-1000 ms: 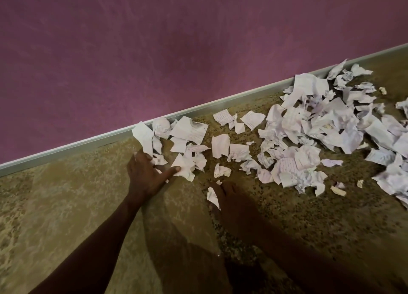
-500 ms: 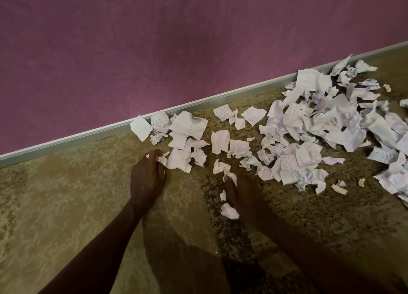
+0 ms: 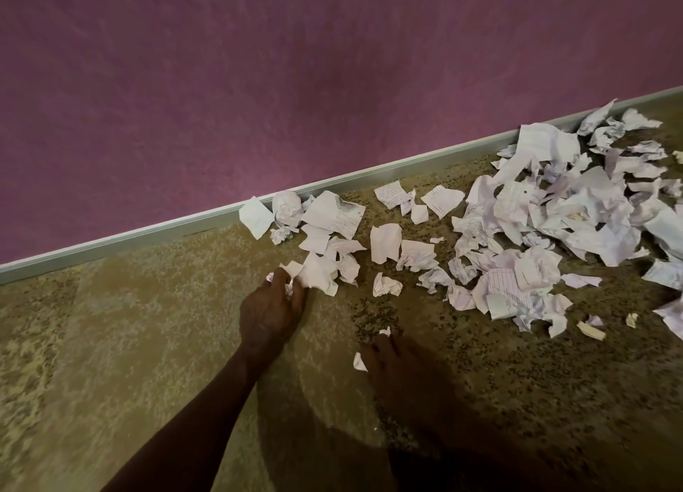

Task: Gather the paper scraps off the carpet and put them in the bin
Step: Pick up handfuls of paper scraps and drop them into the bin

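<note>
The left hand (image 3: 271, 312) at frame centre has closed from a flat spread to pinch torn white paper scraps (image 3: 312, 275). The right hand (image 3: 391, 358), lower centre, has pulled back clutching small scraps (image 3: 359, 362). Most scraps still litter the mottled tan carpet (image 3: 111, 344) toward the upper right; no bin shows.

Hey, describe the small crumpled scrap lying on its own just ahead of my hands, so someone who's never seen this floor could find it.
Start at the pale skirting board under the purple wall and come down onto the carpet. Between the small cluster of scraps by the left hand and the big pile to the right lies the crumpled scrap. It lies alone, with bare carpet all round it.
</note>
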Demonstrator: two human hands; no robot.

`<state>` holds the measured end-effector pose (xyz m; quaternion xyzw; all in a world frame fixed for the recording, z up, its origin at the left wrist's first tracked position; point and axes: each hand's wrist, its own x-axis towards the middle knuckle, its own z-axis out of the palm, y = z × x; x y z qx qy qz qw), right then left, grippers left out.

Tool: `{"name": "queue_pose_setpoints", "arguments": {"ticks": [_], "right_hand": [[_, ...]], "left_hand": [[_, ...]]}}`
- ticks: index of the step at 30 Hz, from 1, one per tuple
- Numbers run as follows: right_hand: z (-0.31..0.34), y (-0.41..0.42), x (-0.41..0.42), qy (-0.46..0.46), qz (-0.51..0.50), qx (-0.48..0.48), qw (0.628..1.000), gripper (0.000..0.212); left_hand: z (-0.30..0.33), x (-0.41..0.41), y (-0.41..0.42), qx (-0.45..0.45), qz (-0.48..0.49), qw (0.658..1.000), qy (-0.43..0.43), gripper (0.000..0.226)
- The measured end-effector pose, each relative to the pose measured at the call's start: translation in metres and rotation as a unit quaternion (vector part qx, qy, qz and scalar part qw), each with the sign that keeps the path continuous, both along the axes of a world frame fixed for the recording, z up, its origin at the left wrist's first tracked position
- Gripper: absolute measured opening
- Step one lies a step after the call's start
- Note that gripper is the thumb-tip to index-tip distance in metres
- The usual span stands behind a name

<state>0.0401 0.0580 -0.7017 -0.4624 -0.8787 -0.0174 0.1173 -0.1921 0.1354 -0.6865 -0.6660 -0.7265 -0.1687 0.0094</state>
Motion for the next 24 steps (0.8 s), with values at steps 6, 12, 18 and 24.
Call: {"name": "queue_pose_setpoints", "arguments": {"ticks": [6,12,18,24], "right_hand": [[0.031,0.031,0.016,0.406,-0.140,-0.266,0.863,0.022],[0.063,0.041,0.039,0.694,-0.237,-0.564,0.379,0.015],[0.071,0.035,0.049,0.722,-0.224,-0.616,0.221,0.053],[0.070,0.047,0.038,0.721,-0.232,-0.613,0.223,0.036]], "left_hand": [[0.000,0.000,-0.005,-0.005,0.054,0.996,-0.072,0.027],[-0.001,0.000,-0.008,0.013,0.052,0.996,-0.075,0.041],[-0.002,-0.001,-0.008,0.012,0.048,0.999,-0.017,0.028],[0.000,0.000,-0.007,-0.022,0.080,0.996,-0.024,0.039]]}}
